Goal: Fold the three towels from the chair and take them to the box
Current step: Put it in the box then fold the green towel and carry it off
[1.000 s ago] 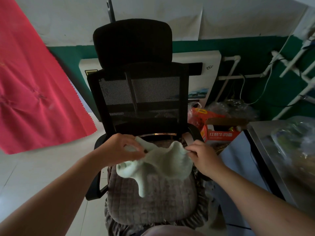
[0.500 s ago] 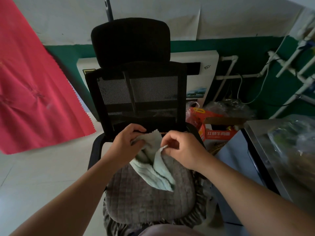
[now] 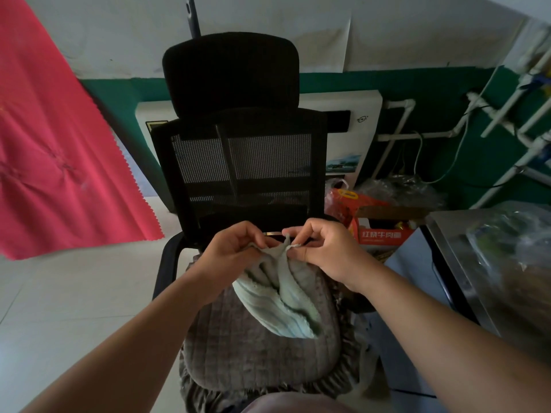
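Head view, two hands, left hand (image 3: 235, 248), right hand (image 3: 325, 248), pinching one towel (image 3: 283, 296)

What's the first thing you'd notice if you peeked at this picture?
Right in the middle, the left hand and right hand pinch the top of a pale green towel, which hangs down onto the padded seat of a black office chair. A big pinkish-red cloth fills the left side.

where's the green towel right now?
Head view, centre: the green towel hangs over the grey seat cushion of the black chair, its top edge pinched by the left hand and right hand.
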